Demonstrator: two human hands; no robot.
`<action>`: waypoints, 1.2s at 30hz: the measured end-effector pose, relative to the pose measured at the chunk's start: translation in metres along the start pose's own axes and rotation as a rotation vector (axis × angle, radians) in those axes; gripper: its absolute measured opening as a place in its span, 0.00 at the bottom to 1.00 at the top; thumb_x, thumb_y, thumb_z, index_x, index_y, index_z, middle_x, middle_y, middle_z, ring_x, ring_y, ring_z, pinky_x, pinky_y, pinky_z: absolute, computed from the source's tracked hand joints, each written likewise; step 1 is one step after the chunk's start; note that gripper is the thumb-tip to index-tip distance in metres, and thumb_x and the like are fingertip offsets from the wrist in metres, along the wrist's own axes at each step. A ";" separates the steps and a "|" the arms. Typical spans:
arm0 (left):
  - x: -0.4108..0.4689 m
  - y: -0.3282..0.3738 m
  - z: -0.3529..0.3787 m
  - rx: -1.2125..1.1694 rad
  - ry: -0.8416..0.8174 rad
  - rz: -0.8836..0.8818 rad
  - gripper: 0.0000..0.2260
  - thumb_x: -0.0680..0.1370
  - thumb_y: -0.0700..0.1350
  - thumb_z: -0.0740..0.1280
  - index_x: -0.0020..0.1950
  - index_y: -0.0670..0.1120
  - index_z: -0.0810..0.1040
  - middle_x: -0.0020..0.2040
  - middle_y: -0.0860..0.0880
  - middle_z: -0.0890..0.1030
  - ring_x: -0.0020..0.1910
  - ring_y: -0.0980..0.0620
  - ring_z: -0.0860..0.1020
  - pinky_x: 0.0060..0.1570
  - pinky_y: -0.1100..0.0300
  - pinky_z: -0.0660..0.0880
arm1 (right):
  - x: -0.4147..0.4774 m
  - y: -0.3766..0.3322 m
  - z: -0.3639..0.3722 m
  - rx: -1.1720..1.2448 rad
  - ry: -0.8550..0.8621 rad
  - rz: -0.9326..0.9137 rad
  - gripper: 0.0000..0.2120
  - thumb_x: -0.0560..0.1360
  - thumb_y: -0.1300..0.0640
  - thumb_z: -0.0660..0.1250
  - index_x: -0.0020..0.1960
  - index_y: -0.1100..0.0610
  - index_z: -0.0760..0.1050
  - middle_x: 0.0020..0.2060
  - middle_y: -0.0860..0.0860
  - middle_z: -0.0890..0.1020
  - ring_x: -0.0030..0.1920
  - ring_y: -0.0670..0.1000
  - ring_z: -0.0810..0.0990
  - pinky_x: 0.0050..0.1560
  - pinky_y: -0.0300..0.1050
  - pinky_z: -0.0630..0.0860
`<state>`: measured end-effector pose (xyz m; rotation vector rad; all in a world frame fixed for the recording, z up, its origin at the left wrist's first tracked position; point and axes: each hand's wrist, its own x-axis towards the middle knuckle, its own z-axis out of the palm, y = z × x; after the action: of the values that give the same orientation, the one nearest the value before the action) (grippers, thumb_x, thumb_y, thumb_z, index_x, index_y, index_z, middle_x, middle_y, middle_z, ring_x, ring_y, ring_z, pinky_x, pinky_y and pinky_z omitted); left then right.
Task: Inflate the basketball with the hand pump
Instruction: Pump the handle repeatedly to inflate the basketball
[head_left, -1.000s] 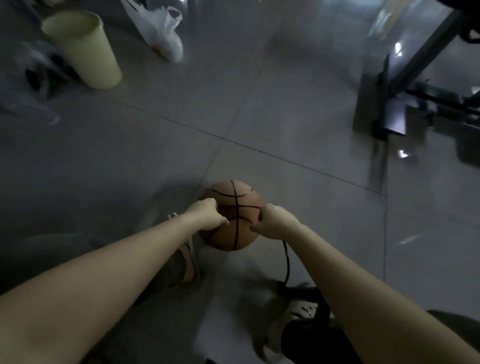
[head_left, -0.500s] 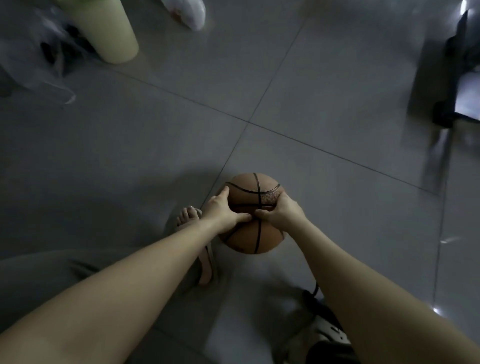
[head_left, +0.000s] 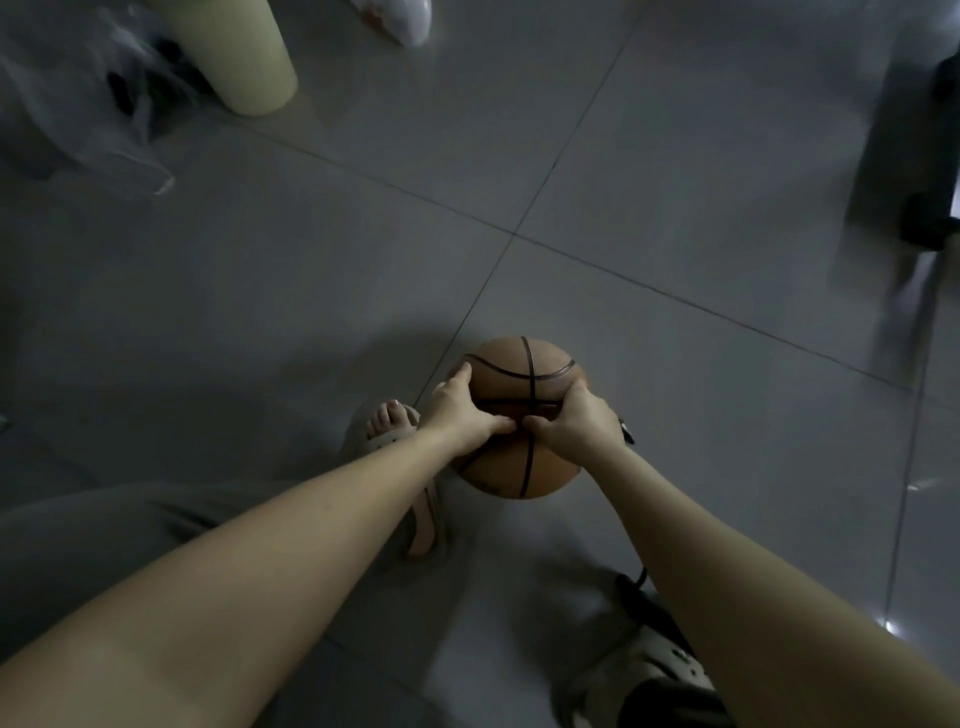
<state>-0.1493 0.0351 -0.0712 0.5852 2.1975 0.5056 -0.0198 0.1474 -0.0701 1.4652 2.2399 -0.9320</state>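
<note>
An orange basketball (head_left: 519, 374) with black seams rests on the grey tiled floor between my feet. My left hand (head_left: 460, 410) grips its left side, fingers spread over the top and thumb pressing the middle. My right hand (head_left: 576, 418) grips the right side, its thumb meeting the left thumb at the ball's centre. A thin black hose (head_left: 640, 574) runs from behind my right forearm down to a dark pump part (head_left: 641, 603) near my right foot; most of the pump is hidden by my arm.
My left foot in a pale sandal (head_left: 395, 431) is beside the ball; my right sandal (head_left: 644, 675) is at the bottom. A pale yellow bin (head_left: 244, 62), clear plastic bags (head_left: 104, 119) and a white bag (head_left: 400, 21) lie far left. Dark furniture legs (head_left: 930, 208) stand at right.
The view has tilted down and closer. Both hands shifted from pinching the ball's near side to gripping it, thumbs now pressed together at the centre. The ball stays on the floor.
</note>
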 end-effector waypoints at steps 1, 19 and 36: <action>0.001 -0.003 0.005 0.006 0.010 -0.009 0.50 0.70 0.56 0.79 0.84 0.49 0.52 0.79 0.42 0.63 0.77 0.42 0.65 0.72 0.52 0.62 | 0.000 0.000 0.006 -0.008 0.021 0.016 0.35 0.72 0.42 0.73 0.68 0.61 0.64 0.53 0.57 0.81 0.53 0.59 0.81 0.41 0.48 0.75; -0.083 0.071 -0.019 0.205 0.024 0.185 0.32 0.73 0.56 0.75 0.73 0.47 0.72 0.70 0.44 0.72 0.68 0.41 0.73 0.65 0.50 0.72 | -0.146 0.100 -0.146 -0.242 -0.279 -0.057 0.15 0.76 0.67 0.60 0.58 0.64 0.82 0.53 0.55 0.84 0.49 0.54 0.82 0.50 0.47 0.79; -0.232 0.112 0.128 0.405 -0.562 0.291 0.19 0.72 0.53 0.77 0.53 0.42 0.77 0.42 0.44 0.81 0.35 0.48 0.78 0.33 0.55 0.75 | -0.264 0.177 -0.102 -0.454 -0.086 -0.022 0.19 0.75 0.40 0.69 0.53 0.56 0.76 0.46 0.52 0.81 0.44 0.53 0.80 0.44 0.48 0.78</action>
<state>0.1121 0.0184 0.0475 1.1226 1.6806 0.0159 0.2627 0.0782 0.0941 1.1729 2.2164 -0.4373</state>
